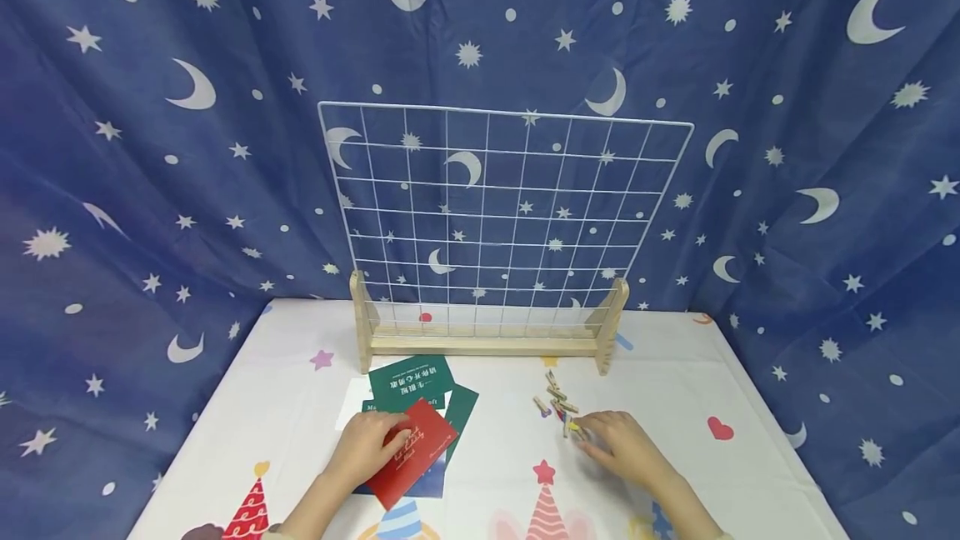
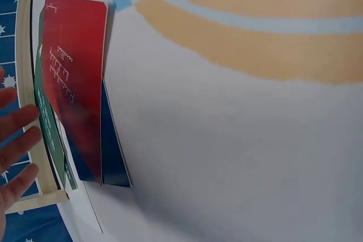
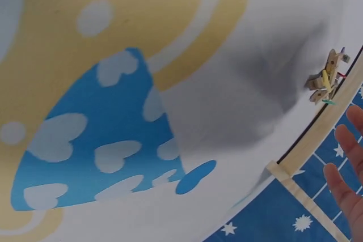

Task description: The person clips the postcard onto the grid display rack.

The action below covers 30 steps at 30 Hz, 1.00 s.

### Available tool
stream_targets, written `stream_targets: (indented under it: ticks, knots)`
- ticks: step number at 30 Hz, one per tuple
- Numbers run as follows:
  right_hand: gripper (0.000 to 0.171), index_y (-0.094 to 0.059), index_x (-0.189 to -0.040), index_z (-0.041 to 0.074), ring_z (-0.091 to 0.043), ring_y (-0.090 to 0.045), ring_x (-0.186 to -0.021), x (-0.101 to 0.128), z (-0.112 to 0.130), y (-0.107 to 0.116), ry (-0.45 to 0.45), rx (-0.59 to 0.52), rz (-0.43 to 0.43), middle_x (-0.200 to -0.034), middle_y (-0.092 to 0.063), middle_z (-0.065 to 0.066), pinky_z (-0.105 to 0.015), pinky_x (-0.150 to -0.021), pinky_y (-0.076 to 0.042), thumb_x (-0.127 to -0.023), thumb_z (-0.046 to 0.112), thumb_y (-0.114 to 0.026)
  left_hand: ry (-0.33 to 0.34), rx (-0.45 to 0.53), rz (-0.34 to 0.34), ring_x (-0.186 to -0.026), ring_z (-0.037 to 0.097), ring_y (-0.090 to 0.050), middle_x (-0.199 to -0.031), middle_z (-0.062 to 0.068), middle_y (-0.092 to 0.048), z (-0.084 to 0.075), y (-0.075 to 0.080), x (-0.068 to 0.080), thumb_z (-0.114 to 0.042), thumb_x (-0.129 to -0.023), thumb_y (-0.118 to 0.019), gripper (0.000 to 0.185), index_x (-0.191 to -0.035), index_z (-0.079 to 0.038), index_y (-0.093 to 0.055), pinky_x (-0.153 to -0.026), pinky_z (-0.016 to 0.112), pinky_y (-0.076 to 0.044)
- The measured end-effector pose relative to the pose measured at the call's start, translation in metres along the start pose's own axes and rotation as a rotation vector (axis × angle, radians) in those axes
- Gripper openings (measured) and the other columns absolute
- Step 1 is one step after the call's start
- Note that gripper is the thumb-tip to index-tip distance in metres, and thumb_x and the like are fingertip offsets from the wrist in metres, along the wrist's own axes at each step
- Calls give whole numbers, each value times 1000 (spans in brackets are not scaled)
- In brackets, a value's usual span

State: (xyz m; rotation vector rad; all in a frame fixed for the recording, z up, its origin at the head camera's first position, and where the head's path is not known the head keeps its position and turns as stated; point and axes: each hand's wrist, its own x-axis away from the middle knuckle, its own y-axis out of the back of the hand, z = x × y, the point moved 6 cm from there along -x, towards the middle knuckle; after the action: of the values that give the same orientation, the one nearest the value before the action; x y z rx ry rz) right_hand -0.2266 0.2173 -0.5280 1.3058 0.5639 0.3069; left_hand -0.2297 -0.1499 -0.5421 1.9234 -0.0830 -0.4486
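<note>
My left hand (image 1: 367,444) hovers at the left side of a red card (image 1: 415,450), its fingers spread and loosely bent in the left wrist view. The red card lies on top of green cards (image 1: 412,382) and a dark blue card (image 2: 115,140). Toward the right, my right hand (image 1: 621,446) is beside a small heap of wooden clothespins (image 1: 558,394), some with coloured decorations. In the right wrist view its fingers (image 3: 340,188) are apart, with nothing visible between them. Whether either hand touches the things below it is hard to tell.
A white wire grid (image 1: 502,215) stands upright in a wooden base (image 1: 483,346) at the back of the table. A white cloth (image 1: 300,373) with printed party hats, stars and hearts covers the table. Behind hangs a blue curtain (image 1: 247,107) with moons and stars.
</note>
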Motion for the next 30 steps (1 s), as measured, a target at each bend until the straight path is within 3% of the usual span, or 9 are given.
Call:
stream_targets:
  ticks: [5, 10, 16, 22, 30]
  knots:
    - [27, -68, -108, 8, -23, -67, -93, -1, 6, 7, 38, -23, -28, -101, -71, -5, -48, -84, -52, -85, 22, -68, 64, 5, -37, -79, 22, -68, -86, 5, -74, 2, 5, 1, -23, -79, -74, 22, -96, -9, -73, -77, 41, -55]
    - [25, -69, -107, 8, -21, -67, -89, -2, 12, 10, 59, -33, -28, -98, -72, -4, -45, -81, -53, -84, 19, -68, 128, -2, -49, -72, 17, -64, -80, 3, -73, 7, 6, 5, -24, -80, -74, 18, -92, -10, -74, -72, 38, -53]
    - [23, -69, -106, 11, -20, -67, -87, 1, 21, 10, 49, -46, 8, -97, -73, -3, -44, -81, -54, -85, 20, -68, 162, 2, -40, -71, 17, -63, -79, 2, -73, 12, 5, 13, -23, -80, -74, 16, -90, -11, -74, -70, 39, -53]
    - [23, -69, -105, 10, -19, -68, -85, 4, 27, 9, 109, -65, -34, -94, -73, -2, -44, -77, -54, -82, 16, -70, 179, -7, -32, -70, 17, -64, -80, 3, -73, 16, 5, 17, -23, -78, -75, 16, -89, -11, -73, -68, 38, -54]
    - [24, -69, -105, 9, -19, -67, -86, 1, 29, 8, 105, -72, -35, -95, -72, -1, -44, -79, -54, -83, 17, -70, 189, -30, 42, -85, 23, -64, -97, 8, -70, 24, 1, 23, -33, -73, -78, 40, -104, -9, -70, -70, 41, -54]
